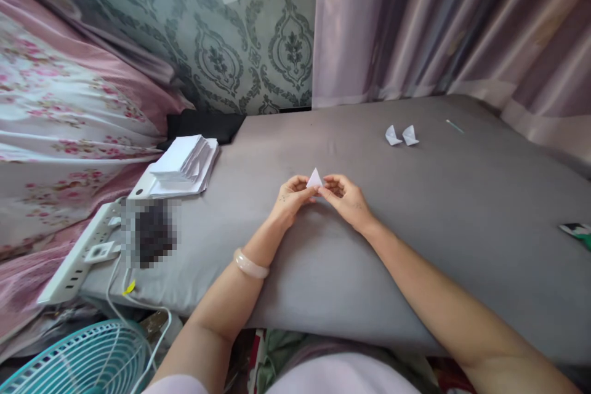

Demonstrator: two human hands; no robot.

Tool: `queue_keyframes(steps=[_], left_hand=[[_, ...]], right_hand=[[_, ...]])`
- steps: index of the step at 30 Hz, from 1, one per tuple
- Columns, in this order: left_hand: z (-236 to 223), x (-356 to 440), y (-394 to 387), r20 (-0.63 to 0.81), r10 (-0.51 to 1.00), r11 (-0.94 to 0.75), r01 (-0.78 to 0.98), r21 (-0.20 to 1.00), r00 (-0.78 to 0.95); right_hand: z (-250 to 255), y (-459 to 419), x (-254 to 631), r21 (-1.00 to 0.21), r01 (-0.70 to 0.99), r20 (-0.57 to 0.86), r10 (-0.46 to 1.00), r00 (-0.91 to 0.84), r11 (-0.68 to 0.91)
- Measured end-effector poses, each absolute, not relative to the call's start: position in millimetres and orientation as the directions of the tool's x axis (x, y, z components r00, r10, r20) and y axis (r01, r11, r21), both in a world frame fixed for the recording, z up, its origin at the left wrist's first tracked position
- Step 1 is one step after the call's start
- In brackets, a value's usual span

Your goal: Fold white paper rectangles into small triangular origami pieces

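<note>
A small folded white paper (314, 178), pointed at the top like a triangle, is held between my two hands above the grey cloth. My left hand (294, 196) pinches its lower left side, thumb in front and fingers behind. From the right, my right hand (347, 199) presses its thumb against the paper's lower edge, its other fingers curled. The fingers hide the bottom of the paper. Two folded paper boats, a left one (392, 135) and a right one (410, 135), stand side by side farther back to the right.
At the left lies a stack of white paper (180, 163), near a black flat item (205, 126) and a white power strip (78, 258) with cables. A teal fan (87, 360) stands below left. A thin stick (455, 126) lies at the back right; curtains (364, 24) hang behind.
</note>
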State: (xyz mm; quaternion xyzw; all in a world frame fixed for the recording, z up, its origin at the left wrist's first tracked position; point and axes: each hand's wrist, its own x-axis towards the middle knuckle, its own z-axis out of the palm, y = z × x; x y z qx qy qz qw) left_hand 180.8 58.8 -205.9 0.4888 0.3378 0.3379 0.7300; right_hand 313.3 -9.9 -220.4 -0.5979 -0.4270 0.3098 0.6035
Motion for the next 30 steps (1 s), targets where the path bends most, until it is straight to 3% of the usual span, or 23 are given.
queue_keyframes(steps=[3, 8, 15, 22, 26, 30], left_hand=[[-207, 181, 59, -0.188, 0.808, 0.349, -0.197, 0.916, 0.558], [-211, 179, 62, -0.187, 0.827, 0.286, -0.112, 0.952, 0.530], [-209, 175, 69, -0.155, 0.772, 0.257, -0.080, 0.963, 0.617], [-198, 180, 66, -0.110, 0.744, 0.179, -0.039, 0.983, 0.659], [-186, 184, 70, -0.148, 0.742, 0.227, -0.038, 0.973, 0.653], [-182, 188, 79, -0.082, 0.797, 0.249, -0.202, 0.947, 0.598]], right_hand=[[-219, -10, 311, -0.985, 0.146, 0.149, 0.896, 0.418, 0.095], [-222, -7, 315, -0.976, 0.167, 0.198, 0.885, 0.422, 0.139], [-225, -6, 320, -0.921, 0.352, 0.315, 0.849, 0.424, 0.166], [-201, 4, 320, -0.932, 0.346, 0.244, 0.898, 0.367, 0.112], [-183, 11, 328, -0.964, 0.260, 0.146, 0.928, 0.343, 0.056], [-172, 9, 336, -0.999, -0.051, -0.031, 0.966, 0.257, -0.019]])
